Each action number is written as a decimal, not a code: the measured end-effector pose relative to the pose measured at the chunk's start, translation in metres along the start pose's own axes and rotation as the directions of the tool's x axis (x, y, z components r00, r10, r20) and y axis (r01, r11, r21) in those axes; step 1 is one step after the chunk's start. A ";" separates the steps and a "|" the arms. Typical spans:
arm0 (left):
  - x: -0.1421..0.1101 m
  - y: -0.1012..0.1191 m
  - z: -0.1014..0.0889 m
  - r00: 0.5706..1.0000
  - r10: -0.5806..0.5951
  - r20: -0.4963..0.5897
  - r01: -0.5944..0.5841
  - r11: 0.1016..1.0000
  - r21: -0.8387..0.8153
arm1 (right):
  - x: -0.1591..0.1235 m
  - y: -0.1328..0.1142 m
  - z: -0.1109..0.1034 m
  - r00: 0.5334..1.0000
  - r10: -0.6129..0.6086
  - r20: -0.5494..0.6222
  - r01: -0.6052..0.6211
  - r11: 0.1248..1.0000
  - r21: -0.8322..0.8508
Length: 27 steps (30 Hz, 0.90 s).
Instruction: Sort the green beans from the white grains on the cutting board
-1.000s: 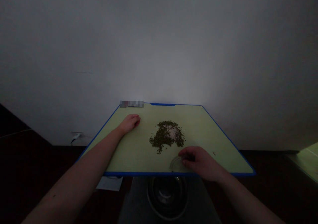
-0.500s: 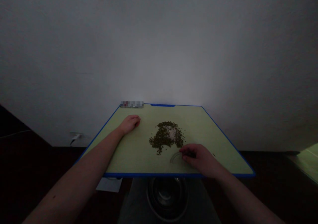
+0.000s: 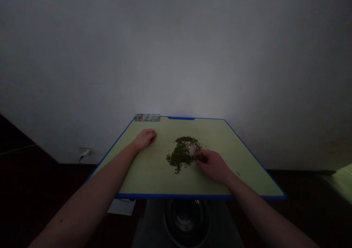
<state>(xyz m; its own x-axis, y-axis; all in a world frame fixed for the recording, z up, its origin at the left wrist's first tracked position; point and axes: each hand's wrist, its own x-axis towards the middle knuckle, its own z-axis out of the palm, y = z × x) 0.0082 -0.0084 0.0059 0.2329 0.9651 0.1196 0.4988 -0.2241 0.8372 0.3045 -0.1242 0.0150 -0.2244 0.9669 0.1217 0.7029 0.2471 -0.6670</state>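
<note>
A pile of small green beans [image 3: 180,154] mixed with white grains [image 3: 192,148] lies in the middle of a light green board with a blue rim [image 3: 154,196]. My right hand [image 3: 213,165] rests at the pile's right edge, its fingers curled together and touching the beans; what they pinch is too small and dim to name. My left hand [image 3: 145,138] lies on the board's far left part, fingers loosely curled under with nothing in them, apart from the pile. The scene is very dim.
A round metal bowl [image 3: 185,218] sits below the board's near edge. A white sheet [image 3: 121,206] lies lower left. A plain wall rises right behind the board. Another green surface [image 3: 343,178] shows at the far right edge.
My right hand has moved from the board's near edge, where it touched a faint clear ring, up to the bean pile. The ring no longer shows. My left hand has stayed put.
</note>
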 end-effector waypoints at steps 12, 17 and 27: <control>0.000 -0.001 0.000 1.000 0.011 -0.005 -0.011 1.000 0.013 | -0.007 -0.001 0.003 0.999 0.026 0.027 -0.027 0.999 0.042; 0.000 0.002 -0.001 1.000 0.012 -0.001 -0.012 1.000 0.022 | -0.004 -0.004 0.002 0.999 0.021 -0.025 -0.021 1.000 -0.003; 0.000 0.002 -0.001 1.000 0.009 -0.006 -0.009 0.999 0.042 | 0.002 -0.010 0.008 0.999 -0.034 -0.011 0.034 0.999 0.020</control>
<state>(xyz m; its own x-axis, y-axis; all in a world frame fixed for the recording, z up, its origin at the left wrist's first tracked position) 0.0088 -0.0084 0.0085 0.2321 0.9639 0.1307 0.5314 -0.2382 0.8130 0.2919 -0.1254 0.0160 -0.2404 0.9587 0.1522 0.6815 0.2783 -0.6769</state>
